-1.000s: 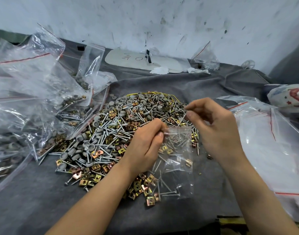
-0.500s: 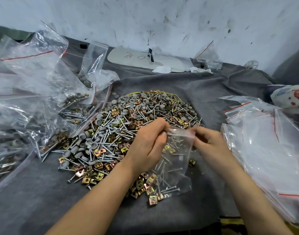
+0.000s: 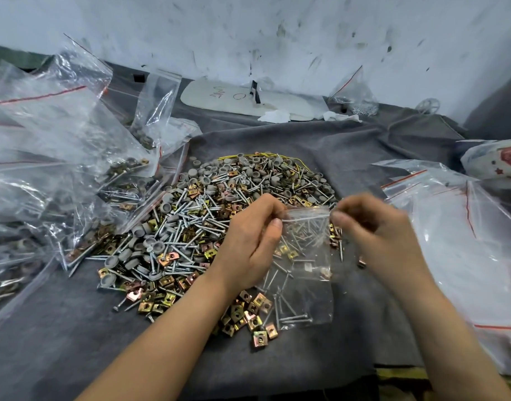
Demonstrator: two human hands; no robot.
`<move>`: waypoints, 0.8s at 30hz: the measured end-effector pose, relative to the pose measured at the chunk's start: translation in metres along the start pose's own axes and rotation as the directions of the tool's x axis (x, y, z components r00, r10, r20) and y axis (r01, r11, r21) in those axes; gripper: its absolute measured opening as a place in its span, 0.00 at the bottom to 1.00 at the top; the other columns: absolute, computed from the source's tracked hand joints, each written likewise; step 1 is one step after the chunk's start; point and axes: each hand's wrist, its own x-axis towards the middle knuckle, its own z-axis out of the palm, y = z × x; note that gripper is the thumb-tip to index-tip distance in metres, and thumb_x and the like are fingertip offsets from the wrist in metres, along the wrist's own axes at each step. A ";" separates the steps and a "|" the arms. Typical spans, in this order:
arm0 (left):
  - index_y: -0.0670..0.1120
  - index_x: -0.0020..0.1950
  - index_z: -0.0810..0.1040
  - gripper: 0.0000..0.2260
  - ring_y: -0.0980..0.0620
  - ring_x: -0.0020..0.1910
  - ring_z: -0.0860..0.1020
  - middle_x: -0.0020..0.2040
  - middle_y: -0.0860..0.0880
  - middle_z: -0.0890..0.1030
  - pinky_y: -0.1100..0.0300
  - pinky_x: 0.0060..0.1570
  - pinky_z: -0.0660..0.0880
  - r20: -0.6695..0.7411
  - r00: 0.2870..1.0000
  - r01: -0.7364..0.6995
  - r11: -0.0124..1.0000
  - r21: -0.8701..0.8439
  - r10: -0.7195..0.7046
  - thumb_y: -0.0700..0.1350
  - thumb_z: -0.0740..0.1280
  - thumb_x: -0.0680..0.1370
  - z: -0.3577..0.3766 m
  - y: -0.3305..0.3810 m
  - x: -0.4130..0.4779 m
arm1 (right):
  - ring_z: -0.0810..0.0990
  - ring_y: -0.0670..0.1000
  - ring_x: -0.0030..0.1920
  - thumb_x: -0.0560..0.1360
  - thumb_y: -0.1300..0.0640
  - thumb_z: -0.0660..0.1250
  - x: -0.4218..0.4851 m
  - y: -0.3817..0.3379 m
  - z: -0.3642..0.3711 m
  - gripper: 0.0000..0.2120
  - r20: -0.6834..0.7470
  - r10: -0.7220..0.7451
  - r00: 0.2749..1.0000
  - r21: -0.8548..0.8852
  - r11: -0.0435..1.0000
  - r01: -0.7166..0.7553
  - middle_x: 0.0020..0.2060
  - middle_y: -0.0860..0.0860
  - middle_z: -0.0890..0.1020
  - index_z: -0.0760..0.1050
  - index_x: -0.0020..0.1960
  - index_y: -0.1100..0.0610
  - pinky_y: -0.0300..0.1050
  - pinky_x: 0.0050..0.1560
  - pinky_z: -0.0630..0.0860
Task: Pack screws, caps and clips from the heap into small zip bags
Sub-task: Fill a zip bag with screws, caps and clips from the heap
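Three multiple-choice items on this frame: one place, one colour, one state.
1. The white board lies: A behind the heap, by the wall; B left of the heap; C in front of the heap.
2. The caps are: A red; B grey; C blue.
3. The small zip bag is: A lying flat, untouched; B dropped on the floor; C pinched at its top by left hand and right hand.
Key: A, it sits at the wall; B, grey discs fill the heap; C, both grip its top edge.

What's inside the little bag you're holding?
Long silver screws lie in the bag. The gold clips seen through its clear plastic may be inside or under it; I cannot tell.
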 end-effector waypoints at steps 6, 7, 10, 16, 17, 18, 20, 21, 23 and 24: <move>0.46 0.46 0.68 0.04 0.48 0.36 0.71 0.38 0.41 0.74 0.51 0.36 0.69 0.061 0.996 -0.064 0.998 -0.003 0.065 0.42 0.54 0.78 0.000 0.000 0.000 | 0.78 0.41 0.37 0.72 0.60 0.72 0.027 -0.040 -0.006 0.03 0.154 -0.199 0.968 -0.022 0.979 0.204 0.35 0.44 0.82 0.82 0.44 0.54 0.33 0.40 0.71; 0.45 0.47 0.68 0.04 0.47 0.36 0.72 0.39 0.41 0.74 0.50 0.36 0.70 0.062 0.995 -0.080 0.997 -0.015 0.081 0.41 0.54 0.78 0.000 0.000 -0.001 | 0.77 0.41 0.37 0.72 0.60 0.72 0.030 -0.042 -0.004 0.03 0.237 -0.194 0.952 -0.088 0.972 0.220 0.35 0.42 0.81 0.83 0.45 0.55 0.32 0.40 0.70; 0.44 0.47 0.68 0.04 0.43 0.36 0.73 0.40 0.41 0.74 0.44 0.35 0.72 0.065 0.994 -0.088 0.995 -0.050 0.091 0.41 0.54 0.78 0.001 -0.001 -0.001 | 0.76 0.43 0.38 0.74 0.60 0.71 0.036 -0.044 -0.003 0.06 0.397 -0.155 0.905 -0.175 0.955 0.240 0.37 0.46 0.80 0.84 0.49 0.56 0.34 0.40 0.69; 0.46 0.47 0.67 0.03 0.49 0.37 0.71 0.40 0.44 0.74 0.53 0.36 0.69 0.033 0.992 -0.119 0.993 -0.015 0.119 0.40 0.54 0.78 0.000 -0.001 -0.001 | 0.77 0.45 0.41 0.75 0.59 0.69 0.031 -0.034 -0.004 0.10 0.274 -0.188 0.943 0.013 0.981 0.192 0.41 0.47 0.81 0.80 0.56 0.52 0.34 0.44 0.71; 0.46 0.47 0.67 0.03 0.49 0.37 0.72 0.41 0.44 0.74 0.54 0.38 0.70 0.022 0.993 -0.112 0.994 -0.016 0.112 0.40 0.54 0.78 -0.001 -0.001 -0.001 | 0.79 0.47 0.41 0.76 0.59 0.69 0.029 -0.030 -0.004 0.10 0.213 -0.166 0.963 0.057 0.986 0.158 0.41 0.48 0.82 0.80 0.55 0.51 0.37 0.44 0.73; 0.46 0.47 0.67 0.03 0.49 0.38 0.72 0.42 0.45 0.74 0.56 0.39 0.70 0.009 0.994 -0.106 0.994 -0.014 0.106 0.40 0.54 0.78 -0.001 0.000 -0.001 | 0.80 0.49 0.41 0.76 0.60 0.68 0.028 -0.025 -0.005 0.09 0.149 -0.134 0.980 0.094 0.988 0.120 0.41 0.48 0.83 0.81 0.54 0.51 0.39 0.43 0.75; 0.46 0.47 0.67 0.04 0.48 0.39 0.73 0.42 0.43 0.75 0.55 0.39 0.70 -0.018 0.995 -0.095 0.995 -0.007 0.094 0.40 0.54 0.78 -0.001 0.000 -0.002 | 0.80 0.47 0.39 0.76 0.62 0.68 0.026 -0.014 -0.004 0.08 0.073 -0.035 0.997 0.110 0.994 0.027 0.39 0.50 0.84 0.81 0.51 0.51 0.37 0.42 0.75; 0.46 0.47 0.67 0.04 0.47 0.38 0.73 0.42 0.42 0.76 0.54 0.38 0.70 -0.031 0.996 -0.089 0.996 -0.009 0.089 0.40 0.54 0.78 -0.001 0.000 -0.002 | 0.80 0.44 0.38 0.75 0.63 0.68 0.024 -0.007 -0.001 0.08 0.085 0.026 0.996 0.065 0.997 -0.031 0.39 0.50 0.83 0.81 0.50 0.53 0.35 0.41 0.73; 0.47 0.46 0.67 0.05 0.45 0.37 0.73 0.40 0.39 0.76 0.52 0.37 0.69 -0.049 0.995 -0.086 0.996 -0.018 0.085 0.39 0.54 0.77 0.000 0.001 -0.001 | 0.79 0.42 0.39 0.74 0.64 0.69 0.017 0.006 0.007 0.07 0.212 0.143 0.967 -0.088 0.988 -0.127 0.39 0.47 0.83 0.82 0.48 0.54 0.36 0.41 0.74; 0.47 0.46 0.67 0.05 0.45 0.36 0.72 0.40 0.39 0.76 0.52 0.36 0.68 -0.053 0.995 -0.085 0.996 -0.017 0.084 0.39 0.54 0.77 0.000 0.001 -0.001 | 0.79 0.44 0.41 0.74 0.65 0.69 0.012 0.011 0.012 0.07 0.289 0.181 0.940 -0.153 0.978 -0.141 0.39 0.46 0.82 0.82 0.48 0.55 0.40 0.45 0.76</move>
